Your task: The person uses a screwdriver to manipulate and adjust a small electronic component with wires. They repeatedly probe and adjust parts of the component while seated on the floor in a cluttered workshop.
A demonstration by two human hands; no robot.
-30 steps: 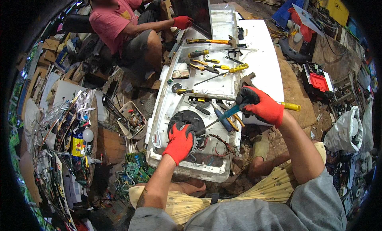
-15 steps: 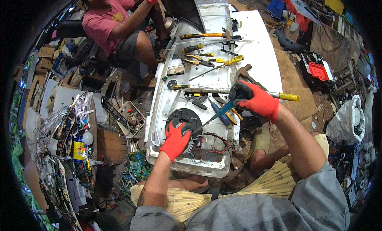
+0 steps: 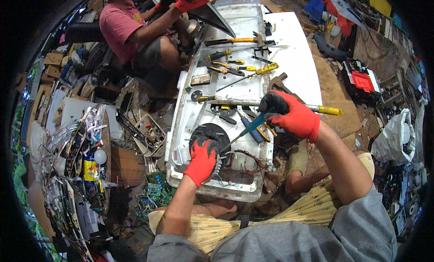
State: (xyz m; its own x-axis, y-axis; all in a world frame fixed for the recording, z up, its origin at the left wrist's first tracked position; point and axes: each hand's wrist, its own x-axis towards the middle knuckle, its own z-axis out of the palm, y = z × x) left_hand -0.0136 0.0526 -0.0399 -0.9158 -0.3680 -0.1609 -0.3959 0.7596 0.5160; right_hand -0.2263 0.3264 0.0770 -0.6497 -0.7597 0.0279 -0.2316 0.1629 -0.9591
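Observation:
My right hand (image 3: pixel 291 115), in a red glove with black palm, is closed on a teal-handled screwdriver (image 3: pixel 254 126). Its thin blade slants down-left to a grey finned metal piece (image 3: pixel 214 165) gripped by my gloved left hand (image 3: pixel 201 158); exact contact at the tip is unclear. Beneath lies a round black part (image 3: pixel 212 130) on a white plastic housing (image 3: pixel 178 117), with thin red and dark wires (image 3: pixel 253 160) alongside. Behind my right hand are a claw hammer (image 3: pixel 280 83), a blue-handled tool (image 3: pixel 253 133) and a yellow-ended bar (image 3: pixel 329 110).
Scattered screwdrivers and pliers (image 3: pixel 230 70) cover the housing's far half. A co-worker (image 3: pixel 124 31) in a pink shirt holds a dark panel (image 3: pixel 210 18) at upper left. Heaped cables and boards (image 3: pixel 86 171) fill the left, a red-lidded toolbox (image 3: pixel 361 81) and white sack (image 3: pixel 391 140) the right.
The co-worker's red-gloved hand has risen and shifted left, and the dark panel has tilted further over. My hands keep almost the same grip and position, with slight shifts.

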